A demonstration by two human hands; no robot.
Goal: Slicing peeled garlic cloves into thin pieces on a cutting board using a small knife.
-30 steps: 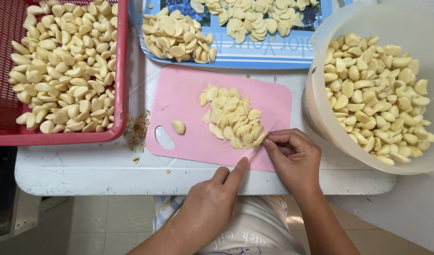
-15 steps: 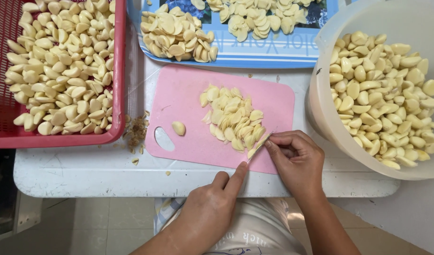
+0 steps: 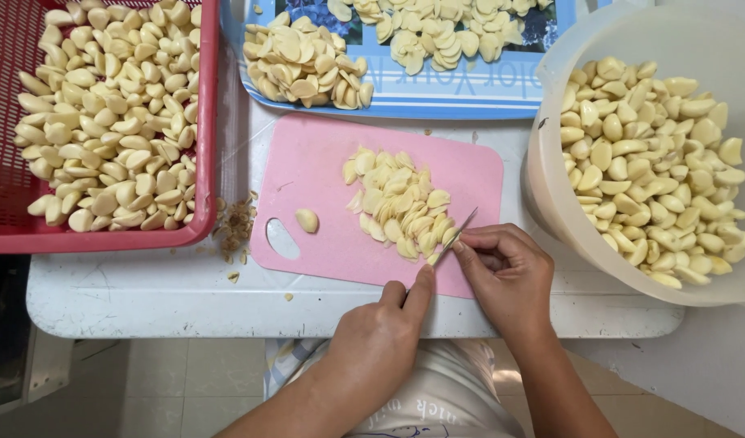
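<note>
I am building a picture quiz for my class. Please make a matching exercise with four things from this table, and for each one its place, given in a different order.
Things:
1. red basket
2. pink cutting board
3. white bucket
4. blue tray

Places:
A. far edge of the table, top middle of the view
B. far left of the view
C. centre, in front of the hands
D. far right of the view

Pairs: 1-B, 2-C, 3-D, 4-A

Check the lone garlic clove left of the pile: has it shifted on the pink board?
No. The lone clove lies just up and right of the handle hole in the pink board, as before.
</note>
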